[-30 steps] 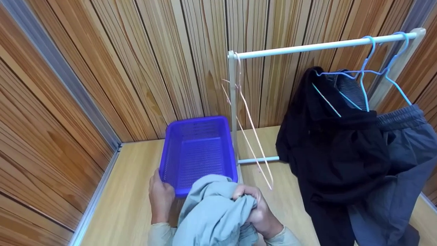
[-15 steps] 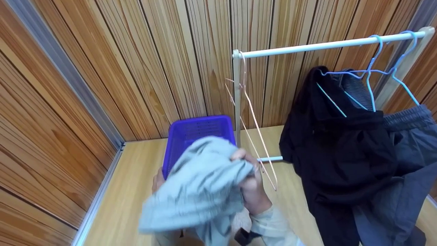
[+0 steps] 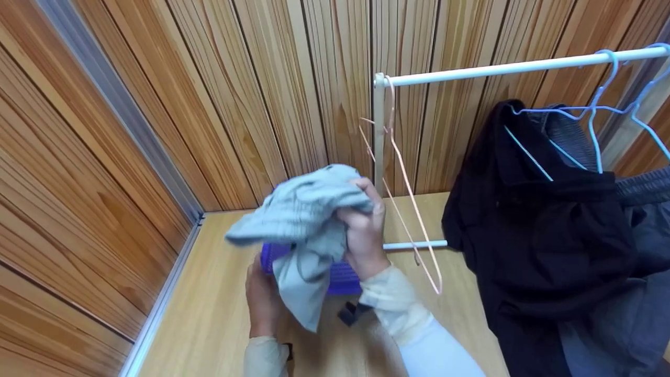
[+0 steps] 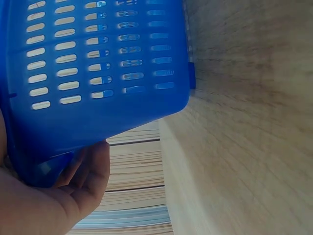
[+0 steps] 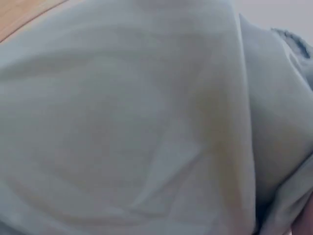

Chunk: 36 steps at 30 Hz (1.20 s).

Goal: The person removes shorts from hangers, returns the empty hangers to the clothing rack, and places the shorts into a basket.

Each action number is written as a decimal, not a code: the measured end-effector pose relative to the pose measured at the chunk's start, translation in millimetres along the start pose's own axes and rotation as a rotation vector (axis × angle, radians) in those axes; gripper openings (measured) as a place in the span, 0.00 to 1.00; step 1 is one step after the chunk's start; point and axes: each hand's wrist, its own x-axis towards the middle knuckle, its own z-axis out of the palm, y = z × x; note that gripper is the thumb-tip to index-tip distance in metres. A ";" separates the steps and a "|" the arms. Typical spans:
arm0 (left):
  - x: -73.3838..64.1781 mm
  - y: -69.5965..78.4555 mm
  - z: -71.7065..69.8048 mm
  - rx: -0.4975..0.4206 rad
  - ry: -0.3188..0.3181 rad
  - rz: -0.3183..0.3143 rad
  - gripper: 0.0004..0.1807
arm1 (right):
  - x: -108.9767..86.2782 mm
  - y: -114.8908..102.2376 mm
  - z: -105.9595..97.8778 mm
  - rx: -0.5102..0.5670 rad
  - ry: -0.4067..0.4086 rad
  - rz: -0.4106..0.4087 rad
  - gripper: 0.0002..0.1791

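My right hand (image 3: 365, 233) grips a bunched pair of light grey-green pants (image 3: 298, 209) with a gathered waistband. The pants are held above a purple-blue plastic basket (image 3: 344, 285) and cover most of it in the head view. One part of the cloth hangs down in front of the basket. At the basket's left side, my left hand (image 3: 261, 298) holds the rim. In the left wrist view the fingers (image 4: 93, 171) of that hand curl round the basket's rim beside its slotted wall. Grey-green cloth fills nearly all of the right wrist view, and only a sliver of skin shows there.
A clothes rack with a white rail (image 3: 497, 70) stands to the right. A bare pink hanger (image 3: 413, 204) hangs at its near post (image 3: 379, 131). Black pants (image 3: 549, 246) and dark grey pants (image 3: 649, 209) hang on blue hangers. Wood-panelled walls enclose the tabletop (image 3: 204, 293).
My right hand has raised the pants up and away from me, so they now cover the basket's interior. The left hand stays at the basket's rim. The head view has shifted slightly left.
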 end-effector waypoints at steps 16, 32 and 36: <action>-15.3 12.0 7.7 0.125 -0.055 -0.102 0.33 | 66.9 81.6 -13.3 -0.577 0.141 -0.046 0.11; -18.7 6.7 6.8 0.173 -0.037 -0.141 0.34 | 69.3 155.8 -51.0 -1.216 0.006 0.254 0.06; -19.0 4.6 7.3 0.173 -0.042 -0.140 0.34 | 68.4 162.8 -59.3 -1.255 -0.047 0.312 0.08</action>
